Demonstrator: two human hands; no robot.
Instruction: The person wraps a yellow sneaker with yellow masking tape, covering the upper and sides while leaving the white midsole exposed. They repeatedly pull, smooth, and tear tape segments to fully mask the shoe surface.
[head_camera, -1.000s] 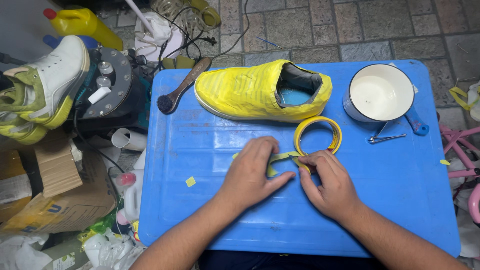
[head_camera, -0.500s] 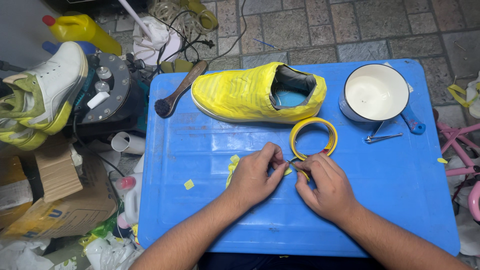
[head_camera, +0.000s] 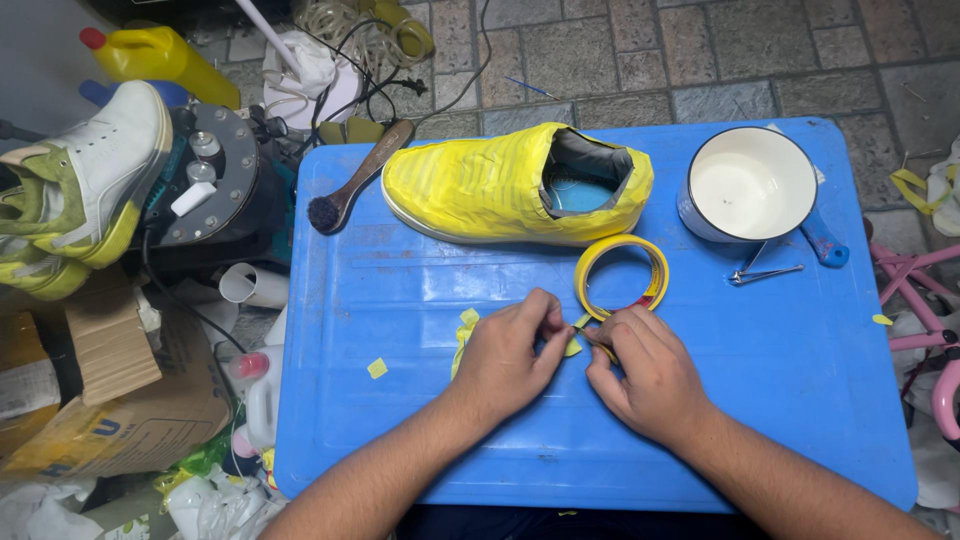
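Clutter off the table's left edge: a white and green sneaker (head_camera: 85, 175) on a round dark machine (head_camera: 205, 175), a yellow bottle (head_camera: 165, 55), a cardboard box (head_camera: 110, 400). On the blue table (head_camera: 400, 430), left to right: a wooden brush (head_camera: 355, 175), a shoe wrapped in yellow tape (head_camera: 510, 185), a yellow tape roll (head_camera: 622, 275), a white enamel pot (head_camera: 750, 185) with small clippers (head_camera: 762, 273) just beside it. Scraps of tape (head_camera: 377, 368) lie loose near the left hand. Left hand (head_camera: 510, 360) is curled, thumb and forefinger pinched on a short yellow tape strip (head_camera: 572, 345); right hand (head_camera: 650, 375) is likewise curled, fingertips pinched on the same strip's other end, just below the roll. Both wrists rest low on the table, knuckles up, hands nearly touching. Judged risks: the strip could fold and stick to itself if the pinches close together; it could tear crooked under uneven pull; the adhesive side could pick up grit or a loose scrap from the table surface.
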